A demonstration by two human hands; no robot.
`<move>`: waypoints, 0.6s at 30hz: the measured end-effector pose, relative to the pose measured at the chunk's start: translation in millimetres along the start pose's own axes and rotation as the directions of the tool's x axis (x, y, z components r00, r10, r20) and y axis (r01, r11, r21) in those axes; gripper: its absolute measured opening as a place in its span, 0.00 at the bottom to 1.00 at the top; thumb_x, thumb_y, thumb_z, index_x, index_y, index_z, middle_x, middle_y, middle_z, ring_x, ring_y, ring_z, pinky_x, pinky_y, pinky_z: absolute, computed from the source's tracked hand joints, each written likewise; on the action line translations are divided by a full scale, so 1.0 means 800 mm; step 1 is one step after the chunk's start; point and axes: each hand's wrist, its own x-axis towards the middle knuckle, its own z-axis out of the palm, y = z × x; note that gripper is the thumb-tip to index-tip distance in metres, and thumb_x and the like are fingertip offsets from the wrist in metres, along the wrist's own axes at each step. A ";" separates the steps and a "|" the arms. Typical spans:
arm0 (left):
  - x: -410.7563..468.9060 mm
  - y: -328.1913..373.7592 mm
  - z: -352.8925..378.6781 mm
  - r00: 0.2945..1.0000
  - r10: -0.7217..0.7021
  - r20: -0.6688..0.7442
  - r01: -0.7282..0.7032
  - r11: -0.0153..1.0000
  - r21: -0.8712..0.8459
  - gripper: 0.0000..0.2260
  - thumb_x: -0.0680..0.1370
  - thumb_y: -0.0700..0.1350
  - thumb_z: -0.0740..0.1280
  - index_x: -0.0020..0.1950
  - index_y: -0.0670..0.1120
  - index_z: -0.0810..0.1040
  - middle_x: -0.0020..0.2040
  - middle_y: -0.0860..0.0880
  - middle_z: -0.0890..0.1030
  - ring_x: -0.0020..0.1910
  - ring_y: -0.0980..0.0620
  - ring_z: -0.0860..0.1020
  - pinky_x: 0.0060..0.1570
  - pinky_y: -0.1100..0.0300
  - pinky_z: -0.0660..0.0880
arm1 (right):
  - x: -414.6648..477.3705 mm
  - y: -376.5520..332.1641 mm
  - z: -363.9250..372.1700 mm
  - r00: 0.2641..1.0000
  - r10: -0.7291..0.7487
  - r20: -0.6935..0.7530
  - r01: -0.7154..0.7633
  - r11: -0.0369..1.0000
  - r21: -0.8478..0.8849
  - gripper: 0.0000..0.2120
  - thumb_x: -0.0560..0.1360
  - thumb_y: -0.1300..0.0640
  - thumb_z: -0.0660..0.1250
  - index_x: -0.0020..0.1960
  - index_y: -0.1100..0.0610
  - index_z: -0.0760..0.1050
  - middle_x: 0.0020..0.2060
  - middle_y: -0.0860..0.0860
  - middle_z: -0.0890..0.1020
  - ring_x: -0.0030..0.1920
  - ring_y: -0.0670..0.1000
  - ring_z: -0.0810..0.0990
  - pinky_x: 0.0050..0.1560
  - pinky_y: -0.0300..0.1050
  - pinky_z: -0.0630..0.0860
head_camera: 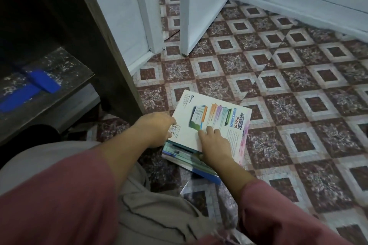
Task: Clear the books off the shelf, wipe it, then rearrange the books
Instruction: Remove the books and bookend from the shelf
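A small stack of books lies on the patterned floor, the top one white with its back cover facing up. My left hand grips the stack's near left edge by the barcode, fingers curled around the side. My right hand rests on the top cover, with its thumb at the stack's near edge. To the left, the dark wooden shelf holds no books; its board is dusty and speckled, and a blue cloth lies on it.
The shelf's dark side panel stands just left of the books. White door panels and a white wall base close the far side. Tiled floor spreads to the right. My knees in grey fabric fill the near foreground.
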 end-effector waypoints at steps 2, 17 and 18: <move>-0.006 -0.001 -0.004 1.000 -0.002 -0.025 0.002 1.000 -0.009 0.21 0.80 0.52 0.63 0.73 0.53 0.66 0.66 0.49 0.71 0.65 0.47 0.71 0.59 0.50 0.73 | 0.000 0.002 -0.004 1.000 -0.002 0.025 0.002 1.000 -0.008 0.30 0.70 0.48 0.73 0.65 0.54 0.63 0.60 0.54 0.68 0.59 0.55 0.68 0.43 0.50 0.75; -0.219 -0.146 -0.082 0.826 -0.462 -0.323 0.365 0.875 -0.318 0.21 0.78 0.55 0.66 0.70 0.55 0.70 0.66 0.50 0.73 0.63 0.48 0.73 0.57 0.53 0.73 | -0.041 -0.198 -0.275 0.877 -0.402 -0.264 0.409 0.912 -0.032 0.24 0.76 0.43 0.65 0.69 0.51 0.67 0.58 0.53 0.75 0.57 0.57 0.77 0.50 0.52 0.75; -0.244 -0.161 -0.079 0.787 -0.497 -0.365 0.387 0.859 -0.335 0.21 0.77 0.56 0.66 0.70 0.54 0.71 0.66 0.49 0.74 0.63 0.47 0.73 0.59 0.52 0.72 | -0.048 -0.225 -0.290 0.844 -0.451 -0.292 0.459 0.887 -0.045 0.23 0.76 0.43 0.65 0.68 0.51 0.68 0.57 0.53 0.76 0.56 0.57 0.77 0.49 0.51 0.75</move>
